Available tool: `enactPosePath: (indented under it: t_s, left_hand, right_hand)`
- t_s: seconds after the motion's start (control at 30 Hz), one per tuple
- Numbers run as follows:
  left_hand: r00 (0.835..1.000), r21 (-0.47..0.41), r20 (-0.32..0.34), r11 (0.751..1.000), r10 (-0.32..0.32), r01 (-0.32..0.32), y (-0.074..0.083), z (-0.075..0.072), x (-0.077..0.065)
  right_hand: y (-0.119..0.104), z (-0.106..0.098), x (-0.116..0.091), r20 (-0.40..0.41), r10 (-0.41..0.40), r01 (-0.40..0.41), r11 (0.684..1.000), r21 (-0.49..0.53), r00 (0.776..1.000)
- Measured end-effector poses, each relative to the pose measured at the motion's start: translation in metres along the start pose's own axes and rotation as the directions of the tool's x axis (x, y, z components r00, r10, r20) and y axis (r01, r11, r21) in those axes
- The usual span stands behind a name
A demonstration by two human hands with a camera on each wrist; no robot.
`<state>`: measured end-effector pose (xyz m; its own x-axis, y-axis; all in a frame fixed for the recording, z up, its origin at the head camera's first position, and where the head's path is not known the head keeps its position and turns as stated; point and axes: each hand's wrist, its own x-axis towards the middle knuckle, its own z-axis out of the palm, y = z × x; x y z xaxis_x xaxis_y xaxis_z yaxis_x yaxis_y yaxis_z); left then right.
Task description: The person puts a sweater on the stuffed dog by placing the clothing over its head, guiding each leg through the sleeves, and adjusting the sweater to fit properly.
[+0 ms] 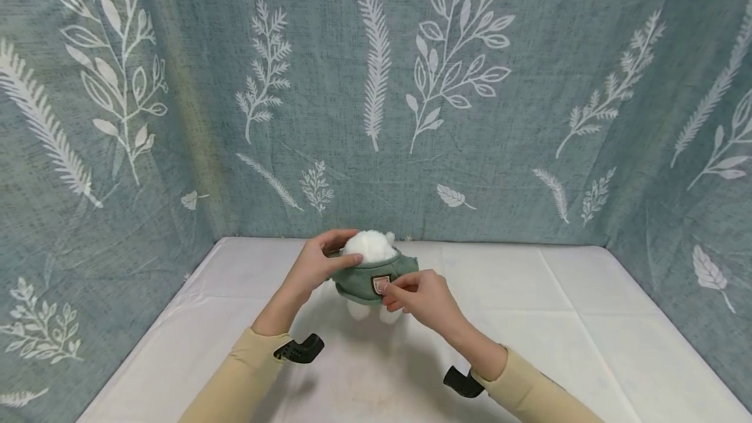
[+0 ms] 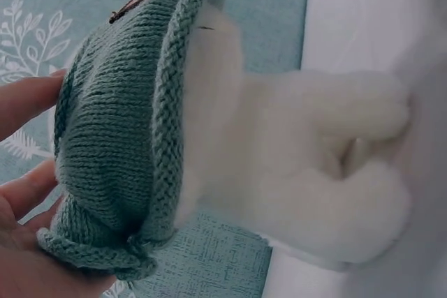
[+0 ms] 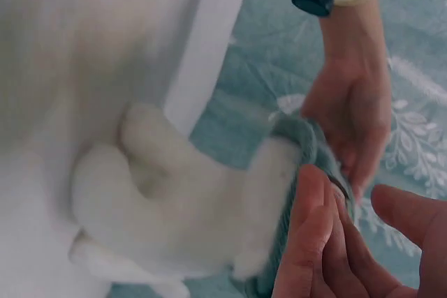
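A white plush toy (image 1: 370, 247) is at the far middle of the white worktop (image 1: 523, 312), its head inside a green knitted sweater (image 1: 354, 281). The left hand (image 1: 313, 267) is clamped on the sweater's left side, near the collar. The right hand (image 1: 433, 297) touches its front beside the patch (image 1: 379, 281); whether this grip is together, I cannot tell. Behind hangs a leaf-printed cloth (image 1: 320, 109).

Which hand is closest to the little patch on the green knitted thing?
The right hand: it reaches right up to the patch. The left hand is farther away, holding the green knitted thing's other side.
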<state>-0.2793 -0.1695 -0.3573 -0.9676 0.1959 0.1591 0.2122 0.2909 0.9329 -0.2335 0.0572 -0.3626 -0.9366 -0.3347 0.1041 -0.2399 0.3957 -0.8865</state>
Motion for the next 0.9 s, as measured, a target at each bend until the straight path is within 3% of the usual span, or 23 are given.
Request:
enactPosePath:
  t_s: [0.17,0.53,0.77,0.9]
  left_hand:
    - [1.000,-0.004,-0.005,1.000,0.013,-0.013,-0.001,0.004,0.000]
    - [1.000,-0.014,-0.017,1.000,0.005,-0.005,0.001,0.007,0.001]
    - [0.999,-0.009,-0.041,1.000,0.011,-0.011,-0.001,0.008,0.003]
    - [0.999,0.015,-0.052,1.000,0.007,-0.007,-0.002,0.010,0.004]
  right_hand:
    - [0.008,0.008,0.001,0.056,0.024,-0.027,0.999,0.042,0.998]
    - [0.020,0.016,0.007,0.063,0.078,-0.085,0.988,0.130,0.995]
    - [0.019,0.022,0.011,0.037,0.133,-0.138,0.959,0.246,0.990]
    - [0.017,0.024,0.012,0.030,0.186,-0.185,0.926,0.328,0.982]
